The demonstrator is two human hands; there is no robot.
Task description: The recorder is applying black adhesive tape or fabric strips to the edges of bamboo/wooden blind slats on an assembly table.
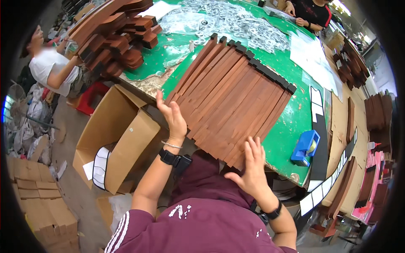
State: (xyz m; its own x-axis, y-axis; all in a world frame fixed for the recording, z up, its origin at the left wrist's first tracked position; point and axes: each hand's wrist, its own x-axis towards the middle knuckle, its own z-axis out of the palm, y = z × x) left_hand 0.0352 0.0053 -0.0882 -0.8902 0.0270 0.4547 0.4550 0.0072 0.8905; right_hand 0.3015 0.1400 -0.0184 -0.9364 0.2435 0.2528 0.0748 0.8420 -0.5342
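Observation:
A row of reddish-brown wooden slats (238,99) lies side by side in front of me, their far ends black and stepped. The near ends reach to the front edge of the green table (283,135). At the slats' left side my left hand (173,118) is raised with its fingers apart, holding nothing. My right hand (252,166) spreads over the near right corner of the row, thumb out and nothing in its grasp. Whether either hand touches the wood I cannot tell.
An open cardboard box (133,147) stands left of the table. Stacked brown wooden pieces (122,40) fill the far left. Many small grey parts (253,27) cover the back. At right sits a blue tape dispenser (306,147). Co-workers are at the far left and far right.

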